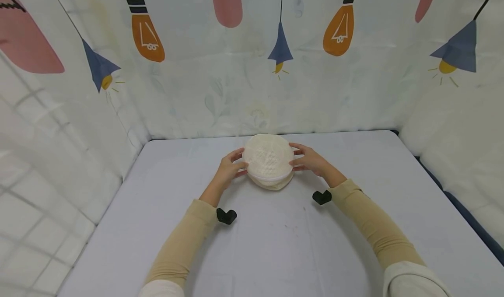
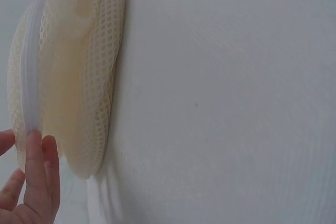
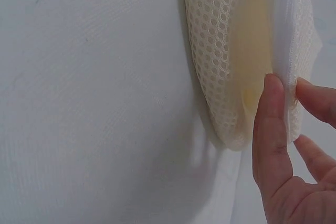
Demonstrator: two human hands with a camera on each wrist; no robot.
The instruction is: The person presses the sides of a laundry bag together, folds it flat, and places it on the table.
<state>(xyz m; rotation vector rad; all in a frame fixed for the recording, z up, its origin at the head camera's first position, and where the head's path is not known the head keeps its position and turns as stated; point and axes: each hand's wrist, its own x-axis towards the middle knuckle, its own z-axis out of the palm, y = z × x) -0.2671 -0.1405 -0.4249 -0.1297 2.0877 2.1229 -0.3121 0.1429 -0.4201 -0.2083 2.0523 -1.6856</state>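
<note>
A cream mesh laundry bag (image 1: pixel 269 155), round and low, sits at the far part of the white table. My left hand (image 1: pixel 228 168) pinches its upper rim on the left side. On the opposite side, my right hand (image 1: pixel 315 161) pinches the same rim between thumb and fingers. The wrist views show a white zipper band (image 3: pixel 283 30) running along the rim. Beneath that band, the soft mesh side (image 2: pixel 100 66) sags inward and its lower part touches the table. The inside of the bag is hidden.
A white cloth covers the table (image 1: pixel 267 244). Behind it hangs a white curtain (image 1: pixel 244 91) printed with lamps and bulbs, close to the far edge; similar fabric stands at both sides. A black heart-shaped piece (image 1: pixel 226 216) sits by the left cuff, another (image 1: pixel 322 197) by the right.
</note>
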